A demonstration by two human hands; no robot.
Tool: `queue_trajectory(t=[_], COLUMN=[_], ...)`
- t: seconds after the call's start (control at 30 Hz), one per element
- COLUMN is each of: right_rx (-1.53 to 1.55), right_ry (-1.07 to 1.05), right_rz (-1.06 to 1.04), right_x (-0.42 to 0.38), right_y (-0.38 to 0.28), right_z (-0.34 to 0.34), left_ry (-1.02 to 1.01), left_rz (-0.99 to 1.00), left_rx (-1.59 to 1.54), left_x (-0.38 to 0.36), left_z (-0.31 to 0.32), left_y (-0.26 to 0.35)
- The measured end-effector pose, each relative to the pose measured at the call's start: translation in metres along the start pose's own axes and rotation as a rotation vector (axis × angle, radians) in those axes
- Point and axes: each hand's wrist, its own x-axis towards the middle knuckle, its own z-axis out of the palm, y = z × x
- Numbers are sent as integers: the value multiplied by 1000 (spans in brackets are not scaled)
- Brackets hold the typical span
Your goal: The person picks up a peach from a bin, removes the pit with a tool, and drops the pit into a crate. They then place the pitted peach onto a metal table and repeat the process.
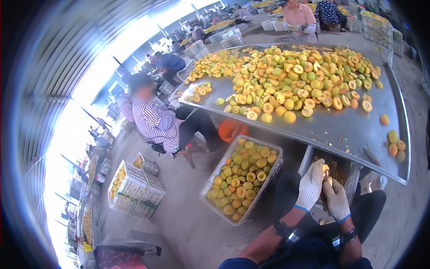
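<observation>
My left hand (311, 183), in a white knit glove, is closed around a yellow peach piece (325, 168) near the table's front edge. Against it, the gloved fingers of my right hand (337, 199) are pinched together; what they grip is too small and hidden to name. Both hands are above a crate (354, 172) containing brownish scraps. Halved peaches (291, 74) lie heaped on the metal table (309, 123), many with their cut faces showing. A narrow tool with a brownish handle (371, 155) rests near the table's front edge.
A white crate full of peaches (242, 179) stands on the floor left of my legs. Behind it are an orange bucket (230, 129) and a seated person in a striped shirt (156, 119). Stacked crates (139, 190) stand farther left. Another person (300, 18) is beyond the table.
</observation>
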Motion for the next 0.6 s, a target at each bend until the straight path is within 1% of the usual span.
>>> queue_trajectory(t=[0.03,0.07,0.13,0.17,0.2,0.3,0.33,0.4,0.53,0.6], right_rx=[-2,26,55,41,26,65,84,100,29,13], right_ry=[-12,11,30,47,64,110,141,160,130,104], right_rz=[-8,-3,-2,-15,-28,-45,-63,-69,-36,-13], right_x=[2,4,5,3,3,1,0,-3,-7,-10], right_y=[4,9,11,9,8,5,3,-2,-3,-7], right_z=[-2,-4,-5,-5,-6,-9,-10,-10,-11,-10], left_ry=[-67,-58,-127,-158,-154,-200,-196,-267,-262,-291], left_rz=[-95,-91,-23,-84,-81,-306,-304,-366,-357,-298], left_rx=[171,172,244,133,134,-381,-382,-756,-830,-960], left_x=[1,0,-3,-5,-6,-7,-7,-10,-9,-10], left_z=[-7,-9,-9,-11,-13,-19,-22,-25,-28,-30], left_y=[0,-5,-17,-13,-14,-16,-17,-15,-14,-11])
